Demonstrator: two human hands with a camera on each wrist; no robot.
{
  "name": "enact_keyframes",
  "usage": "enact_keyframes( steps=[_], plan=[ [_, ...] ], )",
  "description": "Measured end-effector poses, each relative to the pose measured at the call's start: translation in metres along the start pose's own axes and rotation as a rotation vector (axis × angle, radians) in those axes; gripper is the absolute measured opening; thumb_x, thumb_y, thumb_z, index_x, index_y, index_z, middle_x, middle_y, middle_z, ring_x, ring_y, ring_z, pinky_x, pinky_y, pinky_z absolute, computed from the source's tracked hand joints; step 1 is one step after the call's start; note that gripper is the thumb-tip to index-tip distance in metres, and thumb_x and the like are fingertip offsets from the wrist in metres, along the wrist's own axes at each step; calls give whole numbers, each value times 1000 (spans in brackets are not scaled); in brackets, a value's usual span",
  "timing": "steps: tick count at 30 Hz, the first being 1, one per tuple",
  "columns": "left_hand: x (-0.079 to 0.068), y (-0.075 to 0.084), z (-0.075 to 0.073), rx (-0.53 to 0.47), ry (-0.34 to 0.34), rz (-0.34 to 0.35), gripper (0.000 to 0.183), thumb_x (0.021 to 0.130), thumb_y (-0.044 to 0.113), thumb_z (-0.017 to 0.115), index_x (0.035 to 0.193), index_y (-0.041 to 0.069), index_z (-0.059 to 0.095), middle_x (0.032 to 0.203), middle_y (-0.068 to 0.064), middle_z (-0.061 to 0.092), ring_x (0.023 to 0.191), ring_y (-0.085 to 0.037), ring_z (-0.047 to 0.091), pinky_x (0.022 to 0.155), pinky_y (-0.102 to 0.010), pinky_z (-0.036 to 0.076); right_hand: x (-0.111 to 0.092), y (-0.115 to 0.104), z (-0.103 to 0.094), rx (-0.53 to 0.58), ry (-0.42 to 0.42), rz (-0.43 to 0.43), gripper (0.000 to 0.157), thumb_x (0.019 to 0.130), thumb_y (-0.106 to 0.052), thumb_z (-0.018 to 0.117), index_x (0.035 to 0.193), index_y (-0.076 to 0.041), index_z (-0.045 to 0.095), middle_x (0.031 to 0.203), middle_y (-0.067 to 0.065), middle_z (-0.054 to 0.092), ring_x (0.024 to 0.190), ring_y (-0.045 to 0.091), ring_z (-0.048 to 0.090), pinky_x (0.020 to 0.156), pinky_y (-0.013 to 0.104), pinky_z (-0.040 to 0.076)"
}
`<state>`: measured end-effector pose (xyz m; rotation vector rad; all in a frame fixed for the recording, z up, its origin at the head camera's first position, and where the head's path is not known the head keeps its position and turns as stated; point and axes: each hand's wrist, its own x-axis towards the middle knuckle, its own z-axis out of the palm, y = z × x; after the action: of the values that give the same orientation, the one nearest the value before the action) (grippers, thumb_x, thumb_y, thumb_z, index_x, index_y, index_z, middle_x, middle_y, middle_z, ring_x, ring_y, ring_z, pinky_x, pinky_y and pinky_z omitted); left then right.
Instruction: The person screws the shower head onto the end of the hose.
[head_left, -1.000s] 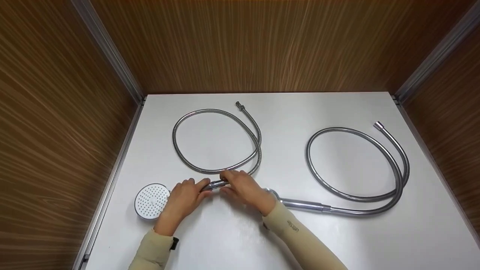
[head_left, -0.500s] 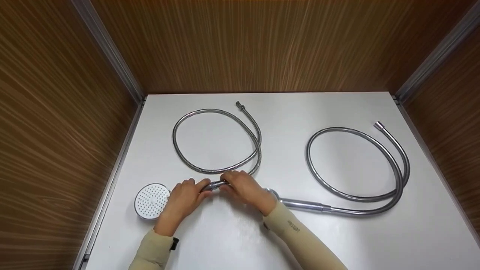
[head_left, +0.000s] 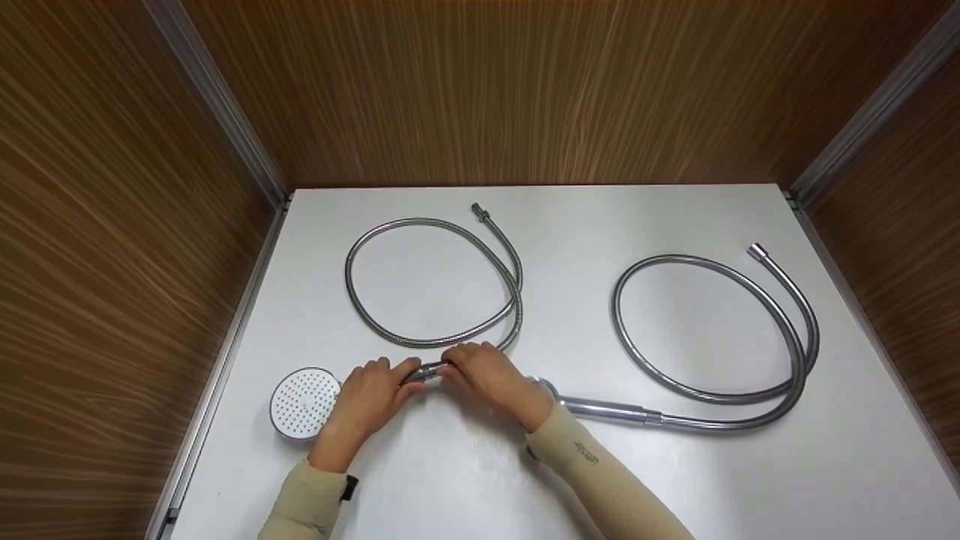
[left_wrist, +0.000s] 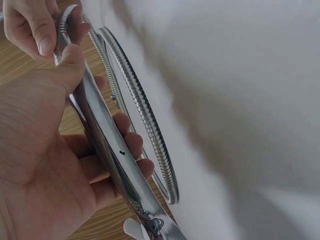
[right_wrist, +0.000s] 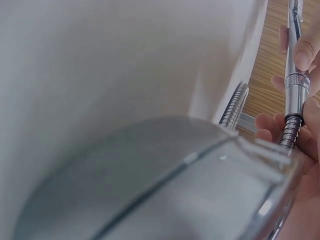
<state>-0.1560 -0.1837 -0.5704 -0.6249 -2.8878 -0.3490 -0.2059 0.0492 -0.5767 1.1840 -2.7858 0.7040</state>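
My left hand (head_left: 367, 397) grips the chrome handle (left_wrist: 112, 132) of a hand shower, fingers behind it and thumb along its top. Its round white spray face (head_left: 304, 403) lies just left of that wrist, facing up. At the handle's lower end sits the smooth metal hose nut (right_wrist: 296, 99), in line with the handle. My right hand (head_left: 491, 379) pinches the hose end at this nut between thumb and fingers. From there the ribbed metal shower hose (head_left: 420, 220) runs into a loop on the table, its free end fitting (head_left: 478, 211) pointing to the back.
A second hand shower (head_left: 607, 409) lies to the right, its head partly hidden behind my right wrist. Its smooth grey hose (head_left: 675, 258) loops on the white table (head_left: 570, 232). Wood-patterned panels (head_left: 480, 90) stand at the back and both sides.
My right fingers and thumb have shifted slightly around the hose nut, with the thumb now showing against it. The left hand, both hoses and the second shower stay where they were.
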Motion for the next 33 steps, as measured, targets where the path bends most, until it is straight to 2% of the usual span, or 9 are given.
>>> enact_keyframes(
  steps=[5, 10, 22, 33],
  plan=[
    [0, -1, 0, 4, -6, -1, 34, 96, 43, 70, 121, 21, 64, 72, -15, 55, 63, -36, 58, 60, -51, 48, -1, 1, 1, 5, 28, -22, 31, 103, -30, 69, 124, -9, 61, 98, 6, 78, 83, 23, 73, 78, 39, 56],
    [0, -2, 0, -5, -12, -1, 34, 96, 42, 70, 121, 20, 64, 72, -15, 56, 63, -36, 58, 60, -51, 48, -1, 1, 1, 6, 50, -44, 31, 97, -21, 76, 119, -10, 56, 93, 8, 77, 81, 25, 73, 76, 38, 55],
    [0, -2, 1, 6, 0, 16, 33, 97, 42, 70, 120, 19, 65, 69, -13, 54, 60, -34, 56, 59, -49, 48, 1, 3, 2, -14, 45, -46, 23, 101, -20, 70, 116, -11, 56, 92, 6, 78, 80, 24, 74, 73, 36, 55],
    [0, -3, 2, 16, 5, 15, 33, 97, 42, 70, 121, 20, 65, 70, -14, 55, 60, -34, 56, 58, -50, 49, -1, 1, 1, -19, 37, -40, 21, 101, -21, 71, 113, -11, 57, 90, 5, 76, 81, 24, 73, 73, 35, 52]
  ],
)
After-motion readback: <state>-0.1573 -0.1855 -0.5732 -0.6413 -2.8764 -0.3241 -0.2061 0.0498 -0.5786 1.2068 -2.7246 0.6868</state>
